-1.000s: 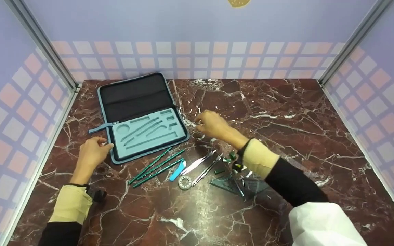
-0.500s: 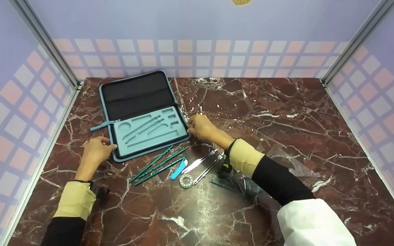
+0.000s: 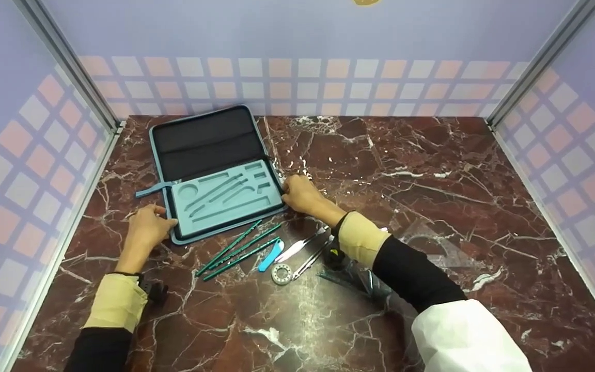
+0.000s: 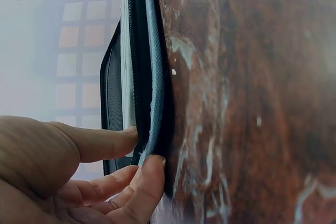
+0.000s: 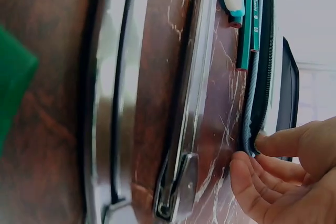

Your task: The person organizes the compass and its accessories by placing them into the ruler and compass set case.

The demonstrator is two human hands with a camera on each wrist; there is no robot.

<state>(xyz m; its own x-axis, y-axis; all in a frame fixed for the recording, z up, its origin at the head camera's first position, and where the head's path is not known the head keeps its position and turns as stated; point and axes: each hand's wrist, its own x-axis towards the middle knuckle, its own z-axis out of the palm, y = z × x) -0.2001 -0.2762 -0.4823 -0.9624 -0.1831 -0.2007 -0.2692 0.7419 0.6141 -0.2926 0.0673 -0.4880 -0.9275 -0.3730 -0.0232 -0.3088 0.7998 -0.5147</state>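
Observation:
An open zip case (image 3: pixel 202 147) lies at the back left, its black lid folded back. Its pale blue foam insert (image 3: pixel 215 214) has moulded slots with nothing in them. My left hand (image 3: pixel 145 230) pinches the case's left side; in the left wrist view, the thumb is inside the blue rim (image 4: pixel 154 77) and the fingers outside. At the front right corner, my right hand (image 3: pixel 305 195) pinches the rim (image 5: pixel 248 114) between thumb and fingers.
In front of the case lie green pencils (image 3: pixel 228 248), a blue-and-white tool (image 3: pixel 270 258), a ring-shaped piece (image 3: pixel 275 274) and silver compasses (image 3: pixel 295 248). A dark set square (image 3: pixel 346 279) and a clear triangle (image 3: pixel 450 257) lie by my right sleeve. Walls enclose the table.
My right hand has come down and left onto the case's front right corner and grips it. The left hand has stayed at the left side. The case has hardly moved.

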